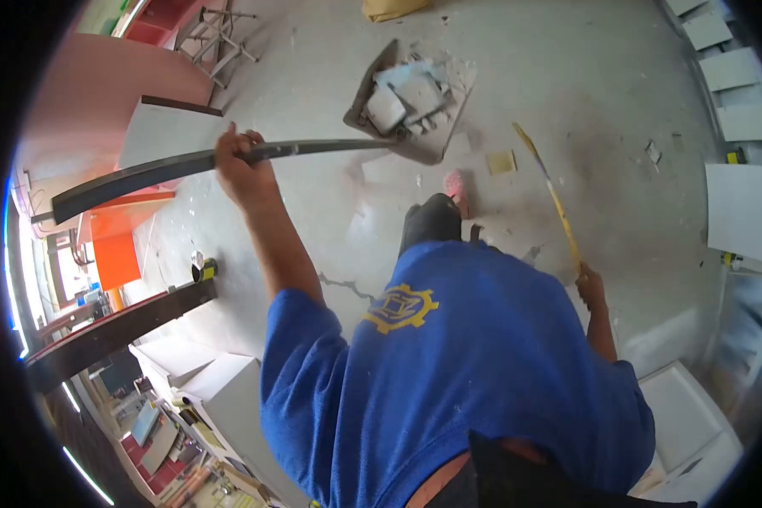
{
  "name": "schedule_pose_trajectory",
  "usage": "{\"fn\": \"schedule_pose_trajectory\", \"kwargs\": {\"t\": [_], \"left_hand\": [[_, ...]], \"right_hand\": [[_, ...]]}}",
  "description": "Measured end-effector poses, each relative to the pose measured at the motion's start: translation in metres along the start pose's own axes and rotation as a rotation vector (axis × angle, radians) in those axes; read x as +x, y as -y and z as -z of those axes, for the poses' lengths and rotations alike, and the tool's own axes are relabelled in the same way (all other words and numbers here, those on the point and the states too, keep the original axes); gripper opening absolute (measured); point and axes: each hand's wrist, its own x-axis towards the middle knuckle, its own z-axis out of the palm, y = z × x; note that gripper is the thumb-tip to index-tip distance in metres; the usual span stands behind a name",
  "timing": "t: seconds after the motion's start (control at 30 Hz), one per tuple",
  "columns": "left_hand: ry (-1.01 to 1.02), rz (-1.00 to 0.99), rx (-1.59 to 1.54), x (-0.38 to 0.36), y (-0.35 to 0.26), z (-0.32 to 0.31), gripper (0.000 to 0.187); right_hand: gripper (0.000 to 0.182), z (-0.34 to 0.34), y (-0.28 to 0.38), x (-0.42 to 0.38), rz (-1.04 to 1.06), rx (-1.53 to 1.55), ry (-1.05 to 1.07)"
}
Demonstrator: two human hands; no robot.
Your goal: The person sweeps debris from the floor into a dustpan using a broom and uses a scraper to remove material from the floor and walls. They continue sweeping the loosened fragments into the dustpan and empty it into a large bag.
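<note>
Dustpan (358, 108) heaped with broken pieces (413, 95), resting ahead of me.
My left hand (242, 173) is curled around its long dark handle (173, 166); my right hand (591, 286) is closed on the end of a yellowish stick (556, 199), well apart from the pan. A pink shoe (457, 190) shows just below the dustpan, near a small tan square (501, 162) on the floor (559, 76).

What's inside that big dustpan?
The dustpan has a messy pile of flat, broken scraps in it, some white or grey, some pale blue, with small crumbly bits. The top ones cover whatever lies under them, so the bottom of the pile can't be seen.
</note>
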Motion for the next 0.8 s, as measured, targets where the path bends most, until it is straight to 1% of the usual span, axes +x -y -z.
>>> {"fn": "schedule_pose_trajectory", "kwargs": {"t": [0.03, 0.07, 0.1, 0.13, 0.17, 0.23, 0.27, 0.3, 0.37, 0.4, 0.43, 0.47, 0.57, 0.6, 0.63, 0.67, 0.7, 0.73, 0.77, 0.8], "left_hand": [[0.013, -0.004, -0.020, 0.013, -0.002, -0.008, 0.012], [0.012, -0.003, 0.001, 0.029, -0.002, -0.011, 0.007], [0.097, -0.031, 0.002, 0.050, 0.007, -0.013, 0.006], [0.154, -0.090, 0.031, 0.075, 0.014, -0.001, 0.006], [0.208, -0.314, 0.164, 0.106, 0.033, 0.015, 0.008], [0.283, -0.400, 0.049, 0.158, 0.055, -0.003, 0.016], [-0.056, -0.229, 0.190, 0.130, 0.031, -0.072, 0.011], [-0.171, -0.187, 0.146, 0.124, 0.020, -0.120, 0.010], [-0.144, -0.252, 0.113, 0.145, 0.029, -0.153, 0.011], [-0.157, -0.277, 0.090, 0.160, 0.035, -0.168, 0.011], [-0.138, -0.326, 0.064, 0.079, 0.017, -0.117, 0.012], [-0.134, -0.347, 0.054, 0.082, 0.024, -0.120, 0.012], [-0.209, -0.422, 0.082, 0.079, 0.051, -0.126, 0.012], [-0.163, -0.481, 0.077, 0.077, 0.062, -0.127, 0.014], [-0.156, -0.505, 0.040, 0.074, 0.070, -0.131, 0.019], [-0.188, -0.515, 0.054, 0.085, 0.108, -0.138, 0.019], [-0.151, -0.433, 0.064, 0.107, 0.134, -0.129, 0.017], [-0.141, -0.436, 0.073, 0.104, 0.146, -0.135, 0.018], [-0.153, -0.463, 0.168, 0.086, 0.162, -0.154, 0.007], [0.000, -0.567, 0.299, 0.094, 0.173, -0.142, 0.012]], "right_hand": [[0.044, 0.034, 0.065, -0.002, -0.110, 0.040, 0.079], [0.043, 0.054, 0.108, 0.011, -0.196, 0.087, 0.143], [0.043, 0.057, 0.100, 0.041, -0.038, -0.064, 0.121], [0.044, 0.055, 0.092, 0.067, 0.154, -0.220, 0.125], [0.039, 0.053, 0.108, 0.095, -0.082, -0.373, 0.228], [0.037, 0.046, 0.121, 0.185, 0.110, -0.379, 0.230], [0.035, 0.047, 0.135, 0.220, 0.146, -0.369, 0.254], [0.034, 0.052, 0.153, 0.252, 0.151, -0.368, 0.287], [0.032, 0.059, 0.180, 0.302, 0.129, -0.356, 0.333], [0.030, 0.059, 0.182, 0.322, 0.137, -0.338, 0.350], [0.029, 0.035, 0.141, 0.309, 0.145, -0.317, 0.346], [0.028, 0.034, 0.139, 0.328, 0.143, -0.303, 0.353], [0.025, 0.040, 0.113, 0.375, 0.140, -0.257, 0.373], [0.024, 0.044, 0.102, 0.392, 0.144, -0.240, 0.377], [0.023, 0.049, 0.090, 0.412, 0.157, -0.222, 0.378], [0.022, 0.050, 0.072, 0.449, 0.157, -0.211, 0.399], [0.021, 0.058, 0.057, 0.474, 0.168, -0.205, 0.404], [0.021, 0.067, 0.039, 0.497, 0.209, -0.211, 0.404], [0.020, 0.073, 0.019, 0.524, 0.268, -0.240, 0.406], [0.020, 0.077, -0.012, 0.554, 0.431, -0.326, 0.395]]}}
